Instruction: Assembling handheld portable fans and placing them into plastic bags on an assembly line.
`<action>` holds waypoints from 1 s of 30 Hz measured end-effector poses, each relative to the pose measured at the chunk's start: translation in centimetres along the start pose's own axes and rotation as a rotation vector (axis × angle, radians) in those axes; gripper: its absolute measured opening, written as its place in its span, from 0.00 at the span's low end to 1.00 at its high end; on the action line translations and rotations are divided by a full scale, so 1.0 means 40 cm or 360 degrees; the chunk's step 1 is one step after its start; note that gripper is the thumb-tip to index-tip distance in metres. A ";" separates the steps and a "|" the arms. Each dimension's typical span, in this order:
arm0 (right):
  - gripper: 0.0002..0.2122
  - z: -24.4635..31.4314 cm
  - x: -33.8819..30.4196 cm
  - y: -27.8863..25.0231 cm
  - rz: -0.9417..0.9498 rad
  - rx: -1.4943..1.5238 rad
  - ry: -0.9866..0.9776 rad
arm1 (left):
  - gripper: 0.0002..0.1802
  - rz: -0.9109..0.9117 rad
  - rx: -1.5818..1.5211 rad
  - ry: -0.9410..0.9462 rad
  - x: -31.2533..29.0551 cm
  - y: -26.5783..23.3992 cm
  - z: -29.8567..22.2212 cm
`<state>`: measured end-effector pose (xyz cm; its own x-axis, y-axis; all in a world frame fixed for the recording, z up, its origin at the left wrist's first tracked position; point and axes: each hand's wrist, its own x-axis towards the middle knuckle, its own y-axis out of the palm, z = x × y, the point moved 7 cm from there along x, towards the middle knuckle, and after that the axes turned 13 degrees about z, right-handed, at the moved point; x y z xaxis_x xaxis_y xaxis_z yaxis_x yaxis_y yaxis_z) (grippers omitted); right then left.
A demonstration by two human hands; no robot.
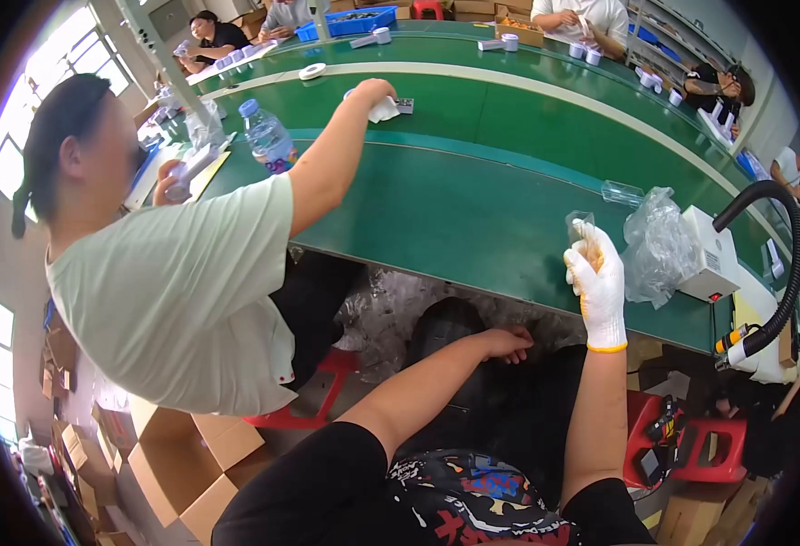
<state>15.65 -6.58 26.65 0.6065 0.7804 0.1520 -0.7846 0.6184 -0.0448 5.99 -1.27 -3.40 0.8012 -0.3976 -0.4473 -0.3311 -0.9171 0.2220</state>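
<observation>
A small clear plastic piece (581, 221) is at the fingertips of the right hand (597, 278), above the bench just inside its near edge; the hand, in a white knit glove with a yellow cuff, grasps it between thumb and fingers. The left hand (507, 345) is bare, over the lap and below the near edge of the green bench (472, 209), fingers loosely curled; whether it holds anything, I cannot tell. Farther from the near edge than the glove lies a clear tube-shaped plastic piece (622, 193). Just right of the glove, a crumpled clear plastic bag (660, 247) rests beside a white box-shaped device (711, 255), from which a black flexible hose (793, 218) arches past the near edge. To the left, a co-worker (172, 282) in a pale green shirt reaches over the bench with a white cloth (383, 111) in one hand, and a blue-capped plastic bottle (268, 138) stands behind that arm. Toward the bench's far edge lies a white ring-shaped roll (311, 71).
</observation>
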 end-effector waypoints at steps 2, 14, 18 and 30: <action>0.23 0.002 0.002 0.011 0.0057 0.0037 -0.0047 | 0.22 0.0004 -0.0114 -0.0105 0.013 -0.016 0.020; 0.22 -0.003 0.042 0.012 0.0130 0.0067 -0.0066 | 0.18 0.0128 0.0598 -0.0554 0.163 -0.049 0.068; 0.23 -0.001 0.038 -0.003 0.0098 0.0091 -0.0053 | 0.18 0.0133 0.0682 -0.0573 0.162 -0.028 0.038; 0.24 0.009 0.026 -0.005 -0.0008 0.0177 -0.0044 | 0.19 0.0074 0.0778 0.0228 -0.231 0.075 -0.227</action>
<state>16.40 -5.92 27.16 0.6080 0.7735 0.1790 -0.7918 0.6072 0.0657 2.11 -0.09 9.27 0.8289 -0.4617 -0.3159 -0.5353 -0.8187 -0.2078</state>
